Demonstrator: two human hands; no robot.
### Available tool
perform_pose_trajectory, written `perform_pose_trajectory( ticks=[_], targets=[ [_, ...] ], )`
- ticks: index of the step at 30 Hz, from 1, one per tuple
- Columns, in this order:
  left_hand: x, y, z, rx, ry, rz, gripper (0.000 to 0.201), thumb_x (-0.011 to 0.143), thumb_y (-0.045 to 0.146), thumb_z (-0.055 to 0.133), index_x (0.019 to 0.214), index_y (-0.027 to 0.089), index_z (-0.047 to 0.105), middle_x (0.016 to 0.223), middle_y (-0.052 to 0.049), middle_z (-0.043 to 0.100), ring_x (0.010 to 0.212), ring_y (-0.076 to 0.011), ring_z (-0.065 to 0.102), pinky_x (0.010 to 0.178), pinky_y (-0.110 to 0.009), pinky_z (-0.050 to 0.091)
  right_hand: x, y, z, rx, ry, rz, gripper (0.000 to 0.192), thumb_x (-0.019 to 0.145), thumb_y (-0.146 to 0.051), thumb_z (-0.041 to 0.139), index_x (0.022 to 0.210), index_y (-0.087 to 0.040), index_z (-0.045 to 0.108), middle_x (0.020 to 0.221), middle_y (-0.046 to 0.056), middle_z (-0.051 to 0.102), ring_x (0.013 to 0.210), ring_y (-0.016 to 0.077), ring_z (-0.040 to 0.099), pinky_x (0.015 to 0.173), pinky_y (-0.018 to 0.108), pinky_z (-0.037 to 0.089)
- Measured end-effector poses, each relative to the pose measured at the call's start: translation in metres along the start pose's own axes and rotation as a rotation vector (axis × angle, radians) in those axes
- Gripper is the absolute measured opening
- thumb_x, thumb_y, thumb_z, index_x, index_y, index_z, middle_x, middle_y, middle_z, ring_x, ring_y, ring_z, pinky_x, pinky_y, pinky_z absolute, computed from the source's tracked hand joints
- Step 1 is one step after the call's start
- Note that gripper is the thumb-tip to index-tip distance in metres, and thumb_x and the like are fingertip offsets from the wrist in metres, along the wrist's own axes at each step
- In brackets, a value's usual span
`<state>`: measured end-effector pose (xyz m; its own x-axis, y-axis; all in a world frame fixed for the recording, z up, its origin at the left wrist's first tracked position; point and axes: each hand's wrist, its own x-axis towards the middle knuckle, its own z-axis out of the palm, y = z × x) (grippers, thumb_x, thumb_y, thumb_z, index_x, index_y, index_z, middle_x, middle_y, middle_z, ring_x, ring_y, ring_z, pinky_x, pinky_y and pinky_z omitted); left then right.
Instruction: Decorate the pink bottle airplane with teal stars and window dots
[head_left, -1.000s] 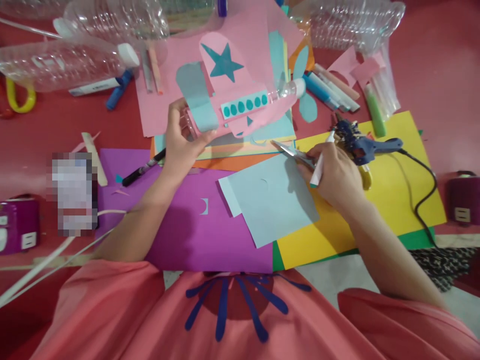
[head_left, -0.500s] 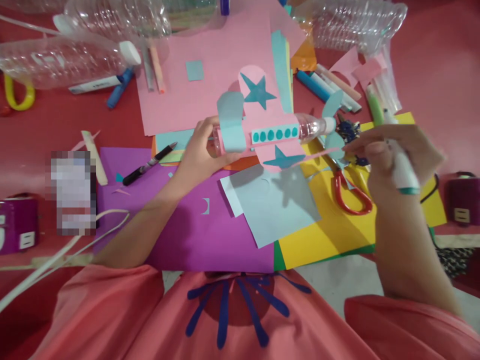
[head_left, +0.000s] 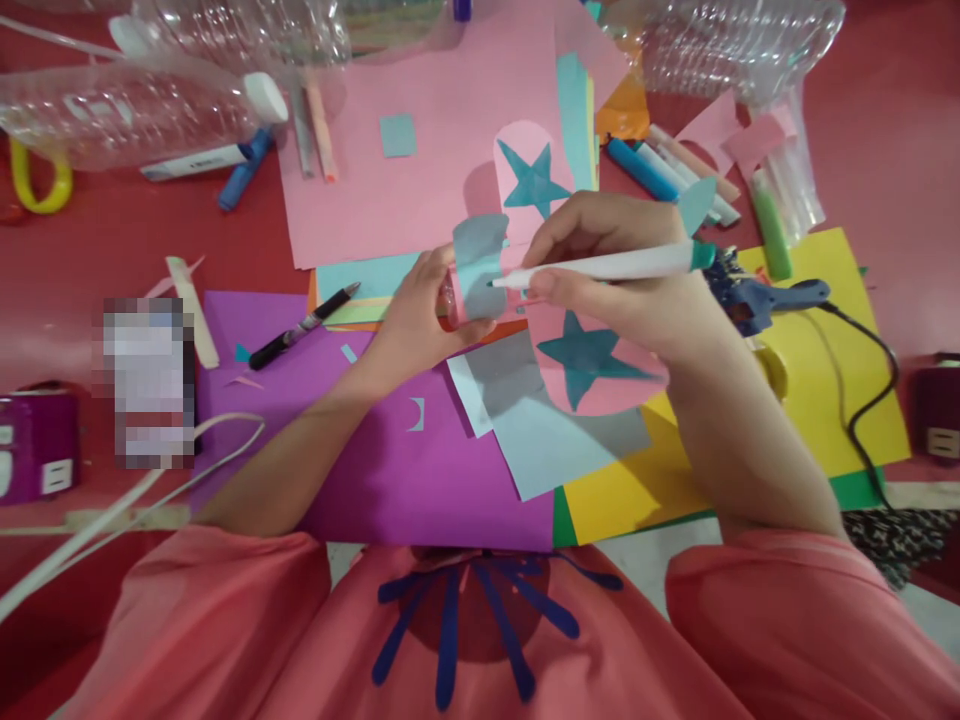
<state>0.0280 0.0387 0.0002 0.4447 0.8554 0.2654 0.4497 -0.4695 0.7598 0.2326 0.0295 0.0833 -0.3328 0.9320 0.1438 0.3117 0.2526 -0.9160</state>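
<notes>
My left hand (head_left: pixel 420 325) is wrapped round the base end of a small plastic bottle (head_left: pixel 450 290) dressed as a paper aeroplane. The bottle carries pink paper wings with teal stars (head_left: pixel 536 180) and a light blue paper tail piece (head_left: pixel 480 265). In my right hand (head_left: pixel 611 270) is a white marker (head_left: pixel 637 262) with a green end, pinched like a pen. Its tip meets or hovers just over the blue tail piece; I cannot tell which. My right hand hides the bottle's neck and most of the window strip.
Purple paper (head_left: pixel 330 430), yellow paper (head_left: pixel 817 400) and light blue sheets (head_left: pixel 555 430) lie beneath. A black pen (head_left: pixel 304 325) and a phone (head_left: pixel 187 390) are at left. A blue glue gun (head_left: pixel 772 300) with a cord sits at right. Clear bottles (head_left: pixel 150 110) and markers (head_left: pixel 641 168) lie behind.
My right hand has moved left with the marker, from beside the bottle's nose to over its body, the tip now at the blue tail piece. The bottle has shifted slightly right and tilted.
</notes>
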Motion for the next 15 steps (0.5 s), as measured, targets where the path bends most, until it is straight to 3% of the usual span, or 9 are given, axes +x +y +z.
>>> perform_pose_trajectory(
  ticks=[7, 15],
  targets=[
    [-0.006, -0.004, 0.008, 0.135, 0.027, -0.039, 0.057, 0.077, 0.058, 0.075, 0.113, 0.026, 0.044, 0.106, -0.006, 0.058, 0.103, -0.0311, 0.063, 0.082, -0.045, 0.055, -0.001, 0.014, 0.011, -0.103, 0.1, 0.028, 0.017, 0.079, -0.028, 0.07, 0.067, -0.026, 0.058, 0.065, -0.004, 0.064, 0.057, 0.0132, 0.061, 0.054, 0.029, 0.053],
    [-0.009, -0.011, 0.006, 0.123, -0.009, -0.058, 0.063, 0.074, 0.078, 0.062, 0.102, 0.024, 0.045, 0.107, -0.009, 0.057, 0.106, -0.0318, 0.062, 0.086, -0.046, 0.055, -0.002, 0.016, 0.017, -0.103, 0.063, 0.053, 0.013, 0.077, -0.027, 0.073, 0.069, -0.026, 0.062, 0.067, -0.004, 0.066, 0.059, 0.0141, 0.062, 0.053, 0.029, 0.052]
  ],
)
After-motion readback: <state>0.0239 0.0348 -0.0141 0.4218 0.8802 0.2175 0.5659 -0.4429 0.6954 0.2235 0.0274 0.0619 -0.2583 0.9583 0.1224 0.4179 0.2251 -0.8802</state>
